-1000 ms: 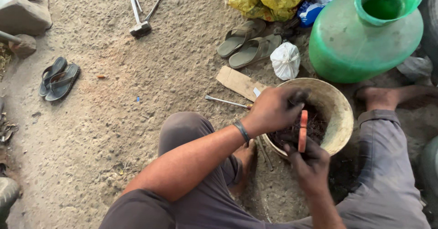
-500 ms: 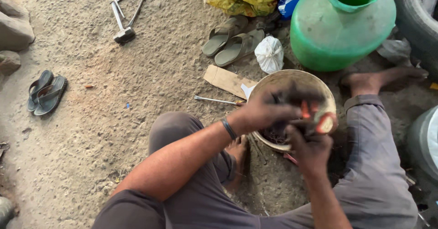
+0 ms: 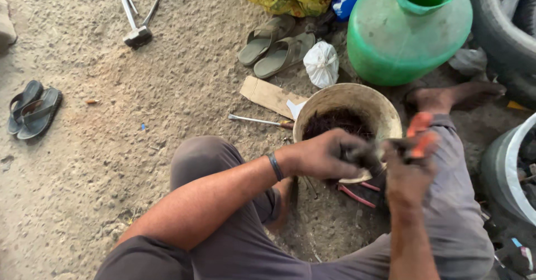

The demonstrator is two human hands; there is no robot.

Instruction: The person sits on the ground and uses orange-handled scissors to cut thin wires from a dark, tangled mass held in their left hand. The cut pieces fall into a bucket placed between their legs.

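From the head camera I see my left hand (image 3: 329, 154) curled around a small dark piece, just left of my right hand (image 3: 410, 168), which clasps orange-handled pliers (image 3: 420, 132) whose handles point up and away, both hands over the near rim of the bucket (image 3: 385, 109).

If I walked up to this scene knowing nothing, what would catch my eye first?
Probably the big green plastic water pot at the top right, the brightest thing on the sandy ground. Just below it, the seated person's left hand and right hand meet over a worn, round bucket of dark tangled stuff, the right hand holding an orange-handled tool. Two pairs of sandals and a hammer lie farther left.
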